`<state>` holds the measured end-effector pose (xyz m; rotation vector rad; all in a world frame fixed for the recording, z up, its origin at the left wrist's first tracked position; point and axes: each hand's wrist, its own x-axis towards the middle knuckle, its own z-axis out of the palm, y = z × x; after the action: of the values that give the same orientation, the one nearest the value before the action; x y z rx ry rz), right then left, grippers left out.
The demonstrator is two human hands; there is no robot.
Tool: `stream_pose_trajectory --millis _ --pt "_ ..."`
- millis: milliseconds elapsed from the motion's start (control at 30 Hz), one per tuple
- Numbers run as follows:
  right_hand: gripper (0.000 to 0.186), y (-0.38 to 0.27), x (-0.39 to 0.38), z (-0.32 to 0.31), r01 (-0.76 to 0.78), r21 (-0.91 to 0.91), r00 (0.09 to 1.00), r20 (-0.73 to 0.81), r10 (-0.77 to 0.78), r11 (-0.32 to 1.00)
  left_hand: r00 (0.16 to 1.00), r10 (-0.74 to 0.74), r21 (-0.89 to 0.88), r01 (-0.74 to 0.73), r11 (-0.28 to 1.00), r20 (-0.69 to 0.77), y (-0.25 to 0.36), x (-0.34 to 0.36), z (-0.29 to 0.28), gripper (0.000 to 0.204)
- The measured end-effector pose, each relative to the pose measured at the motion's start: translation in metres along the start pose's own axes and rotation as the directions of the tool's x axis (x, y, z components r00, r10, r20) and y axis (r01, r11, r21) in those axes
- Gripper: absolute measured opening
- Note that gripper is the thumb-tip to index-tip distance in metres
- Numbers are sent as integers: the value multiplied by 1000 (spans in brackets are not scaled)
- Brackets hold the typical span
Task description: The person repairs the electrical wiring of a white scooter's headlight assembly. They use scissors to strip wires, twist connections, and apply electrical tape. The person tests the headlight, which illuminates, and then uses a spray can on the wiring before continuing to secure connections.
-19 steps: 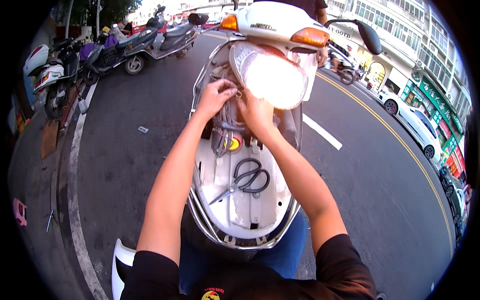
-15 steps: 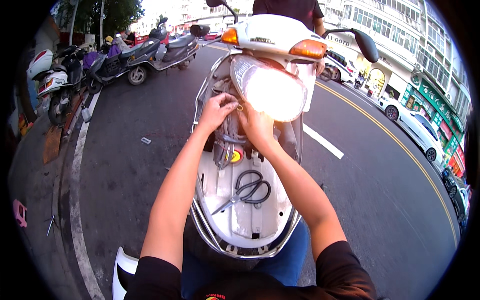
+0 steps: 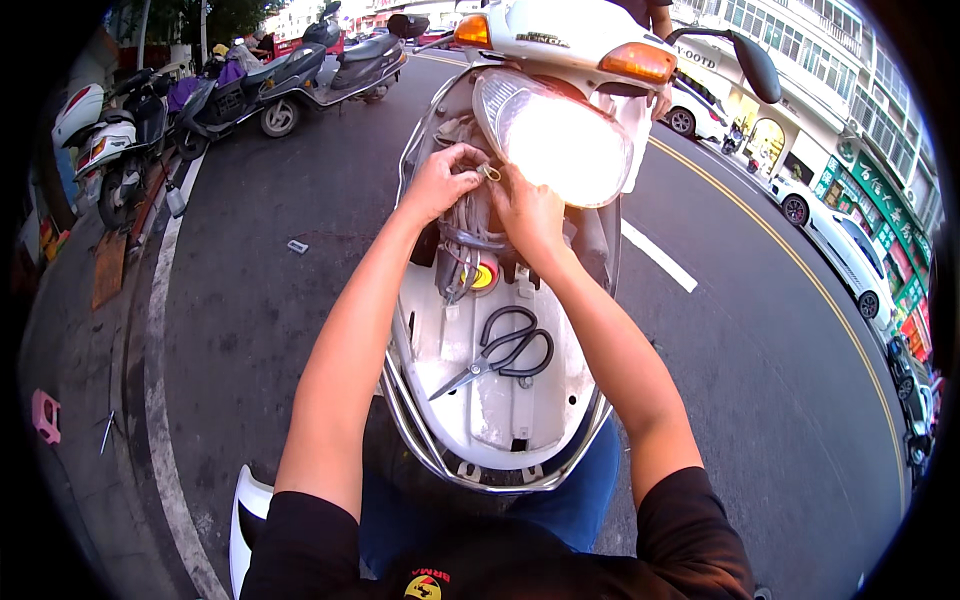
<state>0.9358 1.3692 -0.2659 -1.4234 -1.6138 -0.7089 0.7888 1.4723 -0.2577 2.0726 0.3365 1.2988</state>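
Observation:
My left hand (image 3: pixel 444 184) is closed, its fingertips at a small yellowish loop (image 3: pixel 491 173) among the wiring, which it appears to pinch. My right hand (image 3: pixel 525 208) is closed beside it, fingertips partly hidden at the lower edge of the glowing, overexposed headlight (image 3: pixel 565 150). Both hands work inside the opened front of a white scooter (image 3: pixel 540 35). Grey cables (image 3: pixel 465 240) run down below them past a yellow-and-red round part (image 3: pixel 482 276). Black-handled scissors (image 3: pixel 510 345) lie open on the scooter's white inner panel (image 3: pixel 470 420).
Another person (image 3: pixel 660 15) stands behind the front cowl, a hand (image 3: pixel 661 100) beside it. Parked scooters (image 3: pixel 140 150) line the left curb near a pink stool (image 3: pixel 46 415). A white loose panel (image 3: pixel 247 530) is at lower left. White cars (image 3: pixel 845 250) are along the right.
My head view has shifted a little, moving the scooter rightward in the picture. Both hands stay at the same spot. A white car behind has moved, and a passing motorbike no longer shows there.

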Motion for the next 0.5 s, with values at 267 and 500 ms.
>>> stream_pose_trajectory --millis 267,500 --pt "28 -8 2 -10 -38 -11 999 7 38 999 1000 -3 -13 3 1000 -22 0 1 2 25" --pt "27 -5 1 -8 24 42 998 -51 -22 999 1000 -13 -45 13 999 7 2 1 2 25"
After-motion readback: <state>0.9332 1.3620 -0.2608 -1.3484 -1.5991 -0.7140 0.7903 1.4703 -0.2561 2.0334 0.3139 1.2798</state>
